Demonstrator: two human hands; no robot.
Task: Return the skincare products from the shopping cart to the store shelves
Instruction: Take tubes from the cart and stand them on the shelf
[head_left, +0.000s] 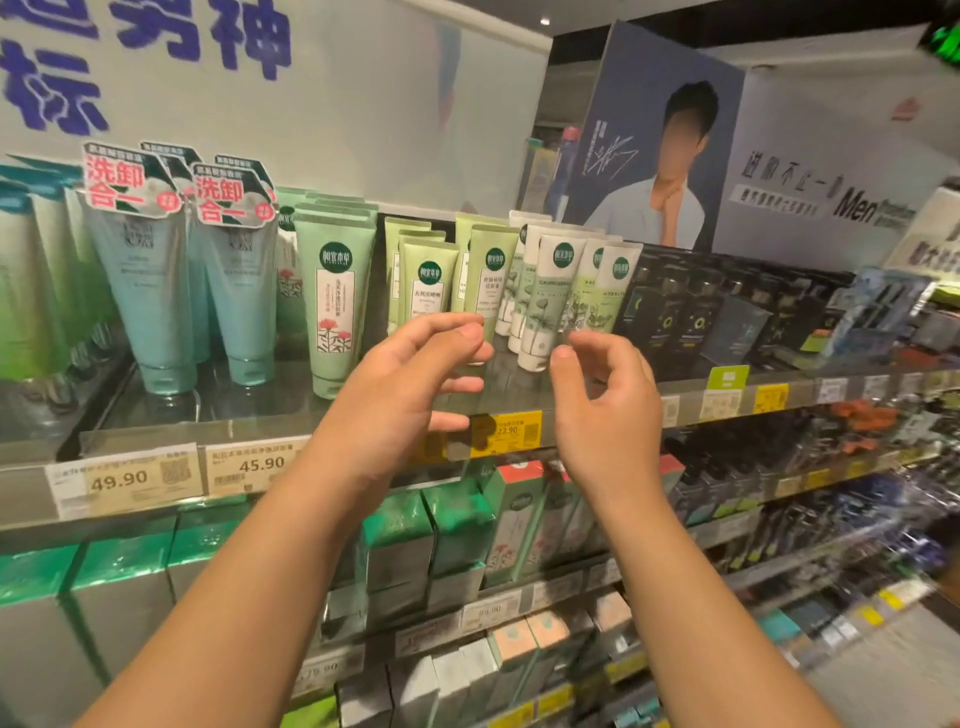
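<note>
Store shelves (571, 395) stretching beyond both hands, upper shelf just past the fingertips. Green boxes (452, 525) stacked on the shelf below the wrists. Skincare tubes (545, 291) standing cap-down in rows right behind the fingers. Left hand (410, 384) raised, fingers loosely curled, holding nothing. Right hand (608, 410) beside it, likewise empty, fingers relaxed. Yellow price tag (511, 431) between the two hands.

Both my hands are raised before the top shelf (571, 397), holding nothing. My left hand (400, 395) has loosely spread fingers in front of the pale green tubes (457, 270); my right hand (608, 410) curls loosely below the white tubes (550, 291). Price tags read 49.90 (119, 479) and 45.90 (261, 464).
</note>
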